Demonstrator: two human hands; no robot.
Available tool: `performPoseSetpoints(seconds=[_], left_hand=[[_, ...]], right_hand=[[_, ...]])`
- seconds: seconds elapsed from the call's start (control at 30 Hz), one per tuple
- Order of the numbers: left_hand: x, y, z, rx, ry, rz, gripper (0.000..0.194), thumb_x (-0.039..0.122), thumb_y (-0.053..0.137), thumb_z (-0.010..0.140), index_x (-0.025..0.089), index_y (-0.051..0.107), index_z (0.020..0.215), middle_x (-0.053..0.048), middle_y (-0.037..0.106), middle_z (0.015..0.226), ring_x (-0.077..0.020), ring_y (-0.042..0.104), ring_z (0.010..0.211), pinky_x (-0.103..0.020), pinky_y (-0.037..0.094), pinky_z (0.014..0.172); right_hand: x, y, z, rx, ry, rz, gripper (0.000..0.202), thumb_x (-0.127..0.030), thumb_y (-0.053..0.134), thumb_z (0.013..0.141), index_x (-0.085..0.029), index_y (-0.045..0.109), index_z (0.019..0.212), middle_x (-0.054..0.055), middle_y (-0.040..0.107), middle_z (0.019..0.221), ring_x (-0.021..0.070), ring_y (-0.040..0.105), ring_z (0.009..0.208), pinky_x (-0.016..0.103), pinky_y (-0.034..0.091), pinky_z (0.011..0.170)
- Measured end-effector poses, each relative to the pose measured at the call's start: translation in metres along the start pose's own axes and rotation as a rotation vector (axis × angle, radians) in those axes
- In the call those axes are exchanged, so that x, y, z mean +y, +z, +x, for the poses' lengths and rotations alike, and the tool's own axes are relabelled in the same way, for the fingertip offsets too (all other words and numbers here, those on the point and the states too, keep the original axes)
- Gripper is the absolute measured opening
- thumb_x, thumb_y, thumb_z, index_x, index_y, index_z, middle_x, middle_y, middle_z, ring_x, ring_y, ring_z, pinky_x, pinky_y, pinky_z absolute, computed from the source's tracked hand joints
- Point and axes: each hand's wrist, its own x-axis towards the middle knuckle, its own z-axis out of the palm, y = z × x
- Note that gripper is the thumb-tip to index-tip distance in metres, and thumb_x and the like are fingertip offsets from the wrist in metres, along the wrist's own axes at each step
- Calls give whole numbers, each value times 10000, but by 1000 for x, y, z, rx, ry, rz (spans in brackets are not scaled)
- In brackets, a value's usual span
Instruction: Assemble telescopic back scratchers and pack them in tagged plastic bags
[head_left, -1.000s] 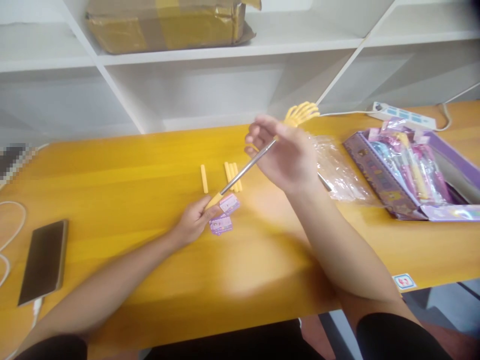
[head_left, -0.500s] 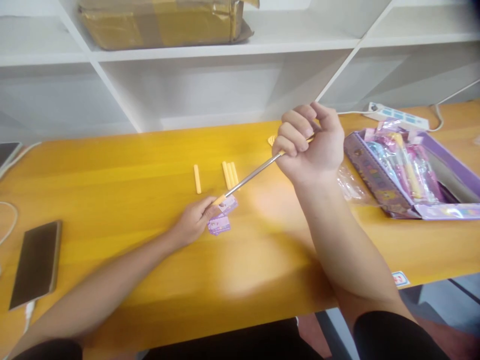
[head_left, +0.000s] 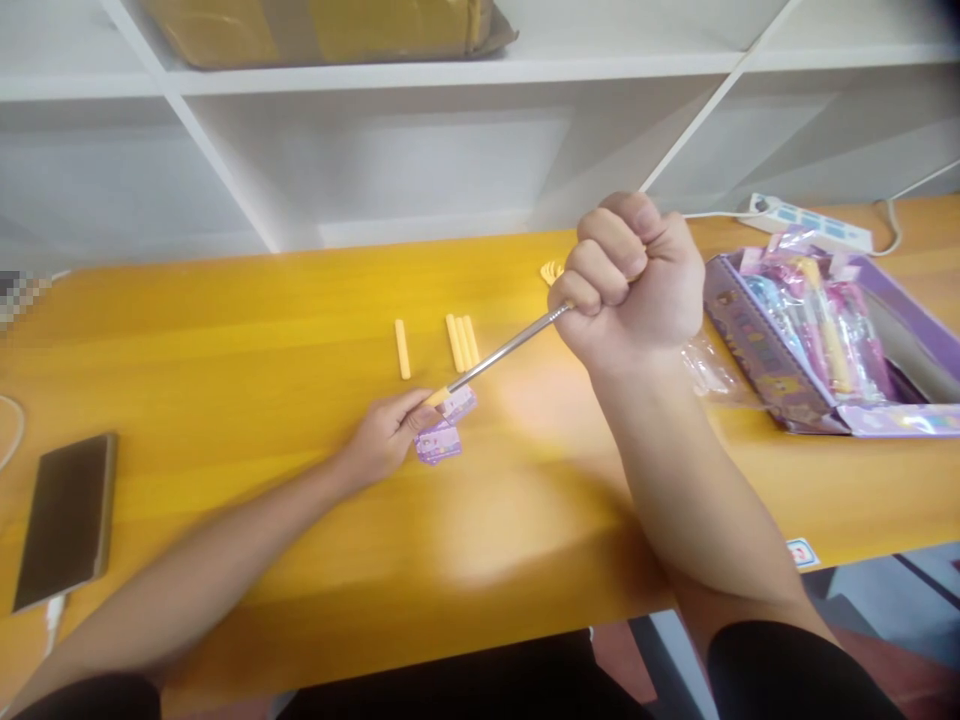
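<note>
A thin metal rod (head_left: 512, 345) slants up to the right between my two hands. My left hand (head_left: 390, 432) is closed on its yellow lower end. Around the upper end my right hand (head_left: 634, 275) makes a fist, which hides that end. Purple cards (head_left: 439, 441) lie on the table beside my left fingertips. Behind the rod are several yellow sticks: one stands apart (head_left: 403, 349) and a small group (head_left: 462, 343) lies side by side. A yellow claw-like piece (head_left: 551, 272) shows just left of my right hand.
A purple box (head_left: 780, 350) of wrapped items sits at the right, with clear plastic wrapping (head_left: 709, 370) beside it and a power strip (head_left: 810, 226) behind. A phone (head_left: 66, 520) with a cable lies left. White shelving (head_left: 442, 170) holding a carton (head_left: 322, 30) backs the table.
My right fingers have closed more tightly round the rod's upper end, and that hand has turned slightly. The whole view has shifted a little.
</note>
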Motion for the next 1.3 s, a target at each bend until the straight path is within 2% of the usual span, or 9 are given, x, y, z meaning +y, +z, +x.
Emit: performPoseSetpoints(seconds=[0.27,0.43,0.6,0.77,0.83,0.97,1.3], left_hand=[[-4,1,-1,-12,7,-18,465,565,503,1071,176,741,1162,-36,747,963,-174,660,844,-262,491,725],[-4,1,-1,-15,-6,-22,473,564,500,1073,171,741,1180,-32,740,963,-172,651,836,-262,477,721],[-4,0,-1,5,0,-17,465,547,503,1074,168,747,1189,-34,741,985,-183,655,871,-264,476,746],[-2,0,0,9,7,-53,468,536,506,1074,166,740,1240,-44,754,1014,-189,671,890,-268,497,782],[-1,0,0,7,3,-59,469,536,507,1073,169,737,1253,-50,762,1038,-194,679,913,-270,506,798],[-1,1,-1,10,-11,-68,472,542,504,1073,177,733,1267,-56,767,1073,-195,679,932,-270,510,797],[3,0,-2,55,20,45,431,499,477,1090,173,746,1174,-11,696,849,-134,577,721,-245,440,678]], right_hand=[[2,1,-1,-5,-6,-8,289,-168,543,928,-238,395,690,-80,293,500,90,161,382,254,154,392],[4,-5,1,3,11,-40,277,-245,579,933,-256,425,703,-81,268,492,99,157,397,247,144,386],[7,-14,5,-59,9,-26,262,-258,614,910,-262,436,717,-88,252,495,99,141,403,252,142,395],[12,-20,8,-40,35,-53,261,-286,634,893,-268,435,725,-89,290,497,103,141,401,268,132,390],[15,-19,7,-48,16,-33,271,-259,628,898,-261,423,721,-89,299,500,99,146,397,272,139,397],[21,-13,3,19,-25,-16,289,-217,575,937,-247,389,718,-81,333,502,94,179,383,272,146,401],[37,-30,9,49,-22,67,309,-250,581,961,-245,381,725,-85,320,504,91,192,383,260,148,399]])
